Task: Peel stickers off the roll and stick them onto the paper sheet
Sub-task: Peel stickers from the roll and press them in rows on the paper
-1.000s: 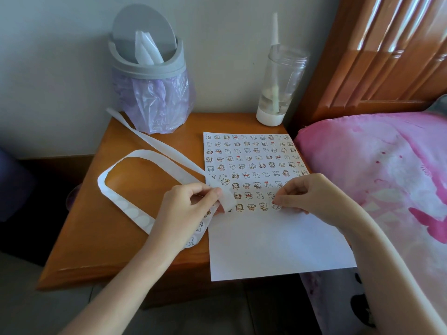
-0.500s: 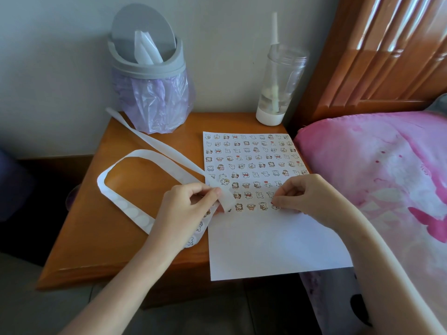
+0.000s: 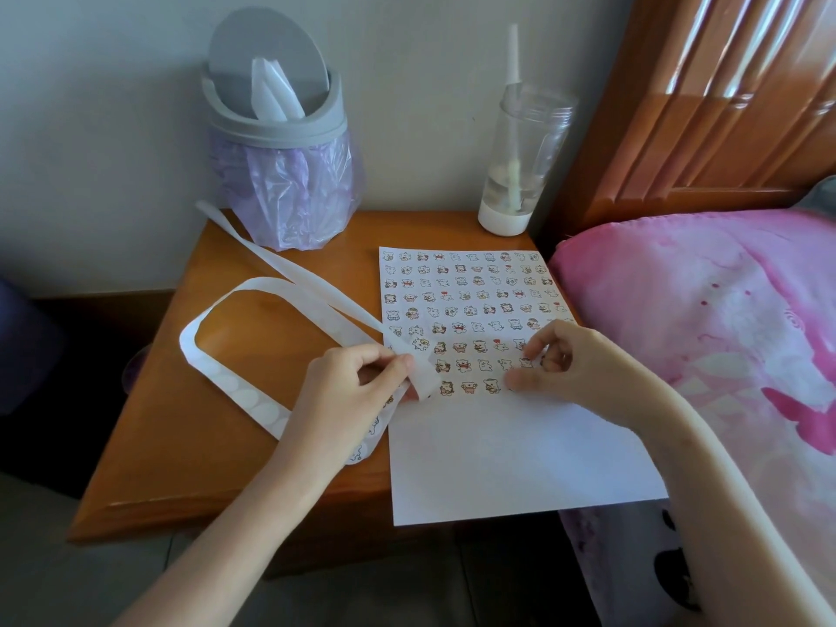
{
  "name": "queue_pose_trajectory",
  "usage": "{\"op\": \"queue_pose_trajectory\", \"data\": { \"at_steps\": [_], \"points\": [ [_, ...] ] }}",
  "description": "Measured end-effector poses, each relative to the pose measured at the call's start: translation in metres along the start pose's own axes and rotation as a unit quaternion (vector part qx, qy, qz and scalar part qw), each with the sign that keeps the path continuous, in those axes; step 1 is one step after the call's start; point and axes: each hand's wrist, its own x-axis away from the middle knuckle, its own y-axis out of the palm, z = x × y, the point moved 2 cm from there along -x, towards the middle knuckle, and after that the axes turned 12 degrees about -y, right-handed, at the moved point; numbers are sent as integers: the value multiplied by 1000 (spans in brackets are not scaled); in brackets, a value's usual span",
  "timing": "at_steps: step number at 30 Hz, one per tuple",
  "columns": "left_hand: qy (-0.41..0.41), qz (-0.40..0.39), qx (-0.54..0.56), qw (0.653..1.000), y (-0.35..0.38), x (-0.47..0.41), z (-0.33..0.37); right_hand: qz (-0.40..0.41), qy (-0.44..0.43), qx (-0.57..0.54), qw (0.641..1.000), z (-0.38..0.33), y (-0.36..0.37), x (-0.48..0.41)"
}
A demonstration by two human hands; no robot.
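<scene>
A white paper sheet [image 3: 520,463] lies on the right side of a wooden nightstand [image 3: 181,445]. Rows of small cartoon stickers cover its upper half; its lower half is bare and its bottom edge hangs over the front. A long white sticker strip [image 3: 253,395] loops across the nightstand to the sheet's left edge. My left hand [image 3: 357,391] pinches the strip's folded end there. My right hand [image 3: 570,368] hovers over the lowest sticker rows with fingers loosely curled, thumb and forefinger apart, the thumb tip touching the paper. I see no sticker between those fingers.
A grey swing-lid bin [image 3: 280,174] with a purple liner stands at the back left by the wall. A clear bottle [image 3: 520,165] with a straw stands at the back right. A pink-covered bed [image 3: 701,332] and wooden headboard [image 3: 724,106] border the right side.
My right hand has lifted its fingertips off the bottom sticker row and opened thumb from forefinger. The left hand keeps its hold on the strip in the same place.
</scene>
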Motion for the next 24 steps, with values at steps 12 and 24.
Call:
{"op": "queue_pose_trajectory", "data": {
  "at_steps": [12, 24],
  "points": [
    [-3, -1, -4, 1000, 0, 1, 0, -39, -19, -22, 999, 5, -2, -1],
    [-5, -8, -2, 1000, -1, 3, 2, 37, -2, 35, 999, 9, 5, -4]
  ]
}}
